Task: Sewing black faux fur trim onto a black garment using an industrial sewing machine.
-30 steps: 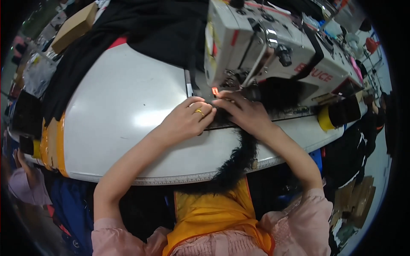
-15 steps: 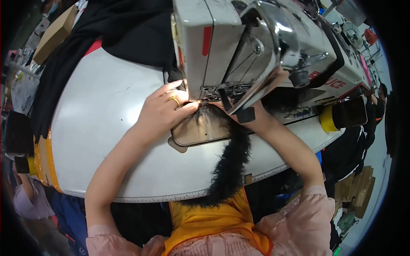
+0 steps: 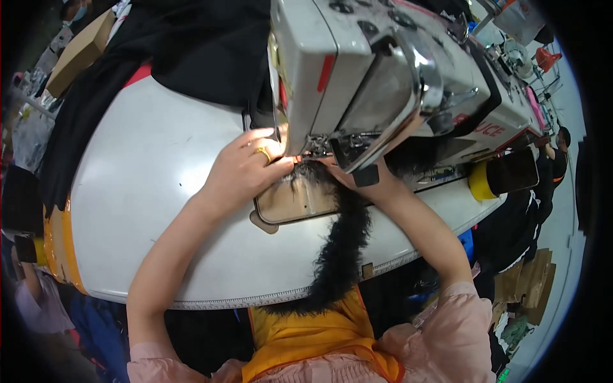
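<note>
A strip of black fluffy fur trim (image 3: 343, 246) runs from under the needle area of a white sewing machine (image 3: 308, 64) down over the table's near edge toward my lap. My left hand (image 3: 242, 167), with a gold ring on one finger, lies left of the needle. Its thumb and fingers pinch the trim's end under the machine's light. On the other side, my right hand (image 3: 377, 182) reaches beneath the machine's guard, fingertips closed at the trim near the needle. The guard and a dark plate partly cover that hand.
Black cloth (image 3: 204, 57) lies heaped on the far left of the white table (image 3: 147, 191). A measuring tape (image 3: 236, 303) follows the near edge. At right stands a yellow-and-black holder (image 3: 482, 182); a cardboard box (image 3: 80, 54) sits far left. Another person (image 3: 560, 153) is at far right.
My view has shifted slightly, so the machine appears a little farther right. Both hands stay by the needle with the fur trim, almost unmoved.
</note>
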The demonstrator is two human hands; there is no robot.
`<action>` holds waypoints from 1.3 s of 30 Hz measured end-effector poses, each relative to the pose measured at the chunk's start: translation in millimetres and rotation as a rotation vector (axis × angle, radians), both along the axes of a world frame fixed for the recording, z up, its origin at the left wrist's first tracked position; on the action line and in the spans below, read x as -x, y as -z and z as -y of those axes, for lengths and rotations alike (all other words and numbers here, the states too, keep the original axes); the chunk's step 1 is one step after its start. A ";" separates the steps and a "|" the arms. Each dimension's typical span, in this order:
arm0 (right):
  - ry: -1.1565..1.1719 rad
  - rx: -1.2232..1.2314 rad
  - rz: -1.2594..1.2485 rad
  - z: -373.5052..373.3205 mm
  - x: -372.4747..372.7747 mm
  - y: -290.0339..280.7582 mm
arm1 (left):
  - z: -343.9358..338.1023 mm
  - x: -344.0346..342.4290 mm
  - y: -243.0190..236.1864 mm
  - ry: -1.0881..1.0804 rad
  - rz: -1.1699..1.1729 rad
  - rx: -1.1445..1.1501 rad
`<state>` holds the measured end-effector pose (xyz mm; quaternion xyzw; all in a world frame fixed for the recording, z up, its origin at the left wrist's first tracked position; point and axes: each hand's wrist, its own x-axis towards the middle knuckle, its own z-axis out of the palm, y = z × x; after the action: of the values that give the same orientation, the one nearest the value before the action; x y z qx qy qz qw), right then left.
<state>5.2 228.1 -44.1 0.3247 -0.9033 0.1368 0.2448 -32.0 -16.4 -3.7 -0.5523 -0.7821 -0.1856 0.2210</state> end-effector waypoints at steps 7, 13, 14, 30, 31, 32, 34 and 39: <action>0.004 0.198 0.069 1.2 -6.3 -4.5 | -0.2 -5.8 -1.4 -0.015 0.014 0.030; 0.451 0.220 0.652 18.3 -40.5 -33.6 | 1.8 -3.6 -5.9 -0.048 0.108 0.111; 0.405 -0.028 0.555 37.1 -57.4 -47.4 | 9.9 -5.5 -18.1 -0.060 0.349 0.118; 0.371 0.163 0.132 -15.4 -142.1 -56.1 | 41.1 -75.5 -17.3 -0.394 1.314 -0.685; 0.600 0.081 0.193 -50.1 -141.1 -60.4 | 45.5 -71.0 -15.9 -0.356 1.349 -0.652; 0.766 0.002 0.144 -75.9 -138.7 -47.3 | 44.5 -69.3 -16.2 -0.358 1.397 -0.644; 0.684 -0.144 0.076 -111.8 -132.0 -45.0 | 39.7 -66.4 -20.8 -0.315 1.488 -0.634; 0.582 -0.331 0.142 -95.7 -145.0 -74.6 | 44.4 -79.7 -11.7 -0.301 1.376 -0.606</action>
<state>150.2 323.8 30.6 0.0784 -0.9828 -0.0650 0.1540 47.7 -60.8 8.0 -0.1150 -0.7253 -0.6617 -0.1511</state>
